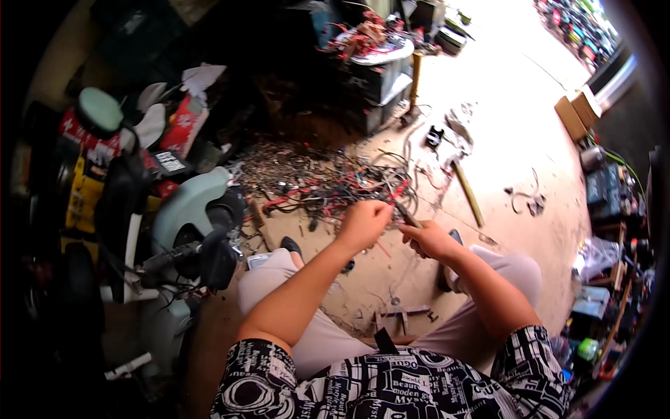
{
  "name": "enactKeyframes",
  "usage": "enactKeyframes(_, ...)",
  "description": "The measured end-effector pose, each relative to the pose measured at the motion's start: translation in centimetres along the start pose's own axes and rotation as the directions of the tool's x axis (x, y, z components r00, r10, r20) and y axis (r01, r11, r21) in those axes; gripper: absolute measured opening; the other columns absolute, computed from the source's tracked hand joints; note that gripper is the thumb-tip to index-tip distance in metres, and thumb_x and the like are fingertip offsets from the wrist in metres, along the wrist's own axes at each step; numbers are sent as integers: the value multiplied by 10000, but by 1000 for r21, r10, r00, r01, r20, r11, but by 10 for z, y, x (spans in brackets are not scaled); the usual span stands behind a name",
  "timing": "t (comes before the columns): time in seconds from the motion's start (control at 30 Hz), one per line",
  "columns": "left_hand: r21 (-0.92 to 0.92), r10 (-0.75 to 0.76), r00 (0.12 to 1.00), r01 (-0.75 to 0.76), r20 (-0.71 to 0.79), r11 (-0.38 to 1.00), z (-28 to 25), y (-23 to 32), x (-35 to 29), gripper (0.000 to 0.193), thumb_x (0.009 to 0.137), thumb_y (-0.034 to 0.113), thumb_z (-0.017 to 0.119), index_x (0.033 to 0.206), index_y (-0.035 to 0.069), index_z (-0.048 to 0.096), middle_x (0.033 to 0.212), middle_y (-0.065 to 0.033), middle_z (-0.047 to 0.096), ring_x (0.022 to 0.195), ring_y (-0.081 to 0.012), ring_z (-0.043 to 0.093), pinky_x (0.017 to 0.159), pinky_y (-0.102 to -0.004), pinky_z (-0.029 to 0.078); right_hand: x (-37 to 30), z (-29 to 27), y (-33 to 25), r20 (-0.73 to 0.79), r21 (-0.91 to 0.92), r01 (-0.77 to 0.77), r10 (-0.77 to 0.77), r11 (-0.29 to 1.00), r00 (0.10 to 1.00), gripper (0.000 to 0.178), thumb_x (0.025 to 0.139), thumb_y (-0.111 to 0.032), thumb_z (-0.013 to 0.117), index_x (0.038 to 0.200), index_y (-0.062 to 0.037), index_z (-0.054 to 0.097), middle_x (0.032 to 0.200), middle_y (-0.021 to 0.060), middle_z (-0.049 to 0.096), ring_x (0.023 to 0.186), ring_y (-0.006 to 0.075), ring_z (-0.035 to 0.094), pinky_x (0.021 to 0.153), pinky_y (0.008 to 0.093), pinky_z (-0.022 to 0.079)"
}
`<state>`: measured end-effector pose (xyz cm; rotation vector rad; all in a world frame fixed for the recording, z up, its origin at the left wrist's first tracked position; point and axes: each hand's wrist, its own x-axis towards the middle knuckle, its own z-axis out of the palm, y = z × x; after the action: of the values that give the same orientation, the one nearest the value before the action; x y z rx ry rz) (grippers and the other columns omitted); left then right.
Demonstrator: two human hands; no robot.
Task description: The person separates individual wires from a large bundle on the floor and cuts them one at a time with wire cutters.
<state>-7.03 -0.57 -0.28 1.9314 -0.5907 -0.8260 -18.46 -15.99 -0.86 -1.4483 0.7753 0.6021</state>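
Observation:
My left hand is closed in front of the wire heap, its fingers bunched round what looks like a red wire that sticks up past the thumb. Close by on the right, my right hand is wrapped round a slim dark tool, which slants up and left toward the wire. Its exact kind is too small to tell. Beyond both hands lies a tangled heap of wires, black, red and grey, spread over the floor.
A wooden-looking stick and a black fitting lie to the right. Grey-green plastic housings crowd the left. A stacked dark case stands at the back. Beneath me is a small metal frame. Cardboard sits far right.

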Motion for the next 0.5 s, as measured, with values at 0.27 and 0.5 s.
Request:
enactKeyframes(0.27,-672,-135,882,435,451,600,31,-19,-7,308,965,342,502,1198,140,518,1026,-6,549,831,-91,551,718,-223,443,-13,-3,-20,-97,110,171,-161,979,982,405,896,-434,574,664,-104,533,539,-40,438,434,68,375,410,239,292)
enactKeyframes(0.5,-809,29,945,262,325,527,69,6,-21,773,828,367,705,1408,176,232,1317,-23,413,1202,-155,430,985,-333,378,-1,3,-17,-220,-112,455,-469,883,856,532,865,-514,537,792,7,620,657,104,608,597,181,555,588,331,447)
